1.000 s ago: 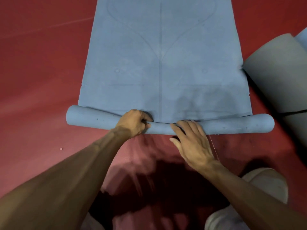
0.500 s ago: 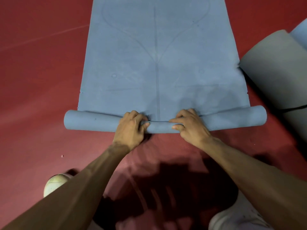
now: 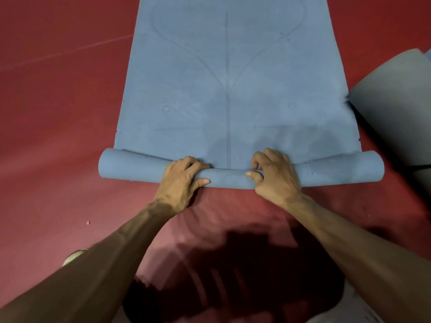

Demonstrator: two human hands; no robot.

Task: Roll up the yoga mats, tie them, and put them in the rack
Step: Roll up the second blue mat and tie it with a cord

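A blue yoga mat with faint printed lines lies flat on the red floor and runs away from me. Its near end is wound into a thin roll that spans the mat's width. My left hand grips the roll left of the middle, fingers curled over the top and thumb along the near side. My right hand grips it right of the middle, fingers bent over the top and thumb pressed on the front.
A rolled grey mat lies at the right edge, close to the blue mat's right side, with a dark strap across it. The red floor stretches out to the left. A pale shoe tip shows by my left forearm.
The roll has turned forward a little over the flat part. My right hand went from lying flat on the roll to gripping it. My left hand shifted its hold on the roll.
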